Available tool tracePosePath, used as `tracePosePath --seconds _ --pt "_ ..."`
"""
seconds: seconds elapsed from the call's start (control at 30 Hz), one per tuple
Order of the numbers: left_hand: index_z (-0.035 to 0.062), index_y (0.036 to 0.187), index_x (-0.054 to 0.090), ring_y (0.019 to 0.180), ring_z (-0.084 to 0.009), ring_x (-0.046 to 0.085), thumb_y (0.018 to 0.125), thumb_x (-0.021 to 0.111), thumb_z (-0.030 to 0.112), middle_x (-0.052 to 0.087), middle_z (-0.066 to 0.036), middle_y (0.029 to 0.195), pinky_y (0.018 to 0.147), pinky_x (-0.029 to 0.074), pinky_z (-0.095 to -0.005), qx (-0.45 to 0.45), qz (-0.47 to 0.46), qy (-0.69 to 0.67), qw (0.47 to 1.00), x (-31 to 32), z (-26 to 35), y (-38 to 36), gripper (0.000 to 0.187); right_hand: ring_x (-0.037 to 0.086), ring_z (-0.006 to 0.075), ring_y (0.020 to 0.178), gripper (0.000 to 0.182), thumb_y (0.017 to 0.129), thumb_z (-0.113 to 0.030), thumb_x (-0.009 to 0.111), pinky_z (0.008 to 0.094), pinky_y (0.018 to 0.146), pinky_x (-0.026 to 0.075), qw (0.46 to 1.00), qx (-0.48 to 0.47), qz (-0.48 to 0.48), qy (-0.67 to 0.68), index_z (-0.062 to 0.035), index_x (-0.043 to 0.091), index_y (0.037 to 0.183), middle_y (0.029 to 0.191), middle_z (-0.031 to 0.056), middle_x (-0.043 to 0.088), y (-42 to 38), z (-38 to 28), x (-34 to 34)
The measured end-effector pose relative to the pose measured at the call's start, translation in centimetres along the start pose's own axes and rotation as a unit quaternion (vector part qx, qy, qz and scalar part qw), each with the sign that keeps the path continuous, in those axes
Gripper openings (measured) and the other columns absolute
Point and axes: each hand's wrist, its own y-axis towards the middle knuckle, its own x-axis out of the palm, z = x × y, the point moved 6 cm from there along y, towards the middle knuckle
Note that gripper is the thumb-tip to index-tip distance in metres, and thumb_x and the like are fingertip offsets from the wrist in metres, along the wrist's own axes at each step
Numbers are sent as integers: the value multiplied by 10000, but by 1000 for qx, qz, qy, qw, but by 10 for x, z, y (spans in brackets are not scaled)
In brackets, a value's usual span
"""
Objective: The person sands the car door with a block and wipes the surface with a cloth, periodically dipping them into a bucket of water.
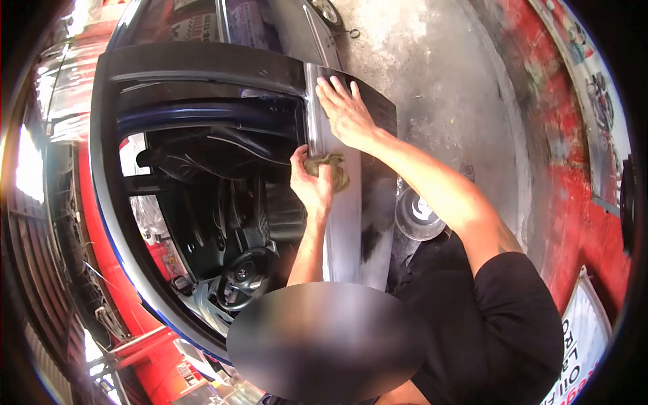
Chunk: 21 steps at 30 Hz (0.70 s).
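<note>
My left hand (312, 182) is closed on a crumpled olive-green cloth (335, 173), at the edge of the window opening of a car door. My right hand (345, 113) lies flat with its fingers spread on the top of the door panel (344, 223), beyond the cloth. It holds nothing. The panel has a dull grey patch along the window line and darker areas lower down. A black window frame (202, 64) runs up and around to the left of both hands.
Through the window opening a steering wheel (248, 275) and dark seats show. To the right are a round wheel-like object (420, 214) by my body, the concrete floor (466, 88) and a red wall (574, 169). A lettered banner (580, 331) stands at lower right.
</note>
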Motion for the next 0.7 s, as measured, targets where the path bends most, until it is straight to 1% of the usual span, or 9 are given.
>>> tracePosePath --seconds 0.13,0.27,0.3,0.37,0.43,0.5,0.57,0.63,0.7 --pt "-3 1320 605 971 -232 658 793 655 104 670 -152 1077 962 527 -358 -21 -9 -33 999 2 -7 -3 540 271 414 1590 709 957 -150 581 715 1241 249 1000 -3 5 -26 53 378 1605 1724 189 287 41 26 -7" --pt "-5 1315 607 964 -222 650 795 650 93 671 -141 1074 950 528 -354 -17 -9 -41 999 2 -6 0 532 279 410 1589 714 948 -147 591 716 1241 239 999 2 32 -25 62 382 1598 1704 215 319 27 16 0" --pt "-7 1312 608 958 -216 649 795 649 88 672 -133 1067 943 530 -352 -18 -7 -39 999 2 -6 1 527 256 413 1602 692 939 -63 554 694 1258 217 999 10 26 33 50 387 1601 1730 196 286 10 6 -3" --pt "-10 1307 611 960 -215 648 796 648 82 673 -131 1073 944 530 -351 -5 -1 -24 1000 2 -6 0 520 258 409 1601 732 941 -149 597 709 1248 227 1000 -1 2 4 67 368 1602 1714 226 300 0 -1 0" --pt "-12 1303 613 963 -214 647 798 647 75 673 -129 1079 944 530 -350 7 -3 -1 1000 -1 -7 -5 514 265 402 1601 712 949 -134 586 703 1250 234 999 -34 36 -12 48 377 1605 1723 205 295 16 12 3" --pt "-10 1303 621 973 -222 648 799 651 67 674 -133 1090 955 528 -359 -19 -9 -51 998 1 -6 1 511 327 389 1582 624 1008 -115 509 685 1251 270 999 -8 -13 32 10 393 1608 1719 165 331 43 34 3" --pt "-6 1307 622 980 -226 651 801 655 65 677 -136 1105 965 525 -359 -33 -13 -71 997 0 -8 2 512 310 403 1590 572 1057 -135 456 672 1258 276 986 85 -44 136 5 395 1607 1714 181 341 67 61 9" --pt "-11 1304 620 987 -222 656 801 658 62 682 -139 1121 971 523 -351 -17 -1 -51 999 -2 -8 2 510 284 413 1600 553 1092 -173 425 672 1270 254 981 100 -27 165 -9 384 1619 1719 195 330 63 64 1" --pt "-13 1299 621 1005 -221 658 802 659 63 688 -143 1129 981 520 -348 -13 6 -41 999 0 -9 -1 505 280 414 1602 566 1101 -205 430 674 1272 241 972 98 101 189 -3 369 1626 1724 212 314 42 58 -12"
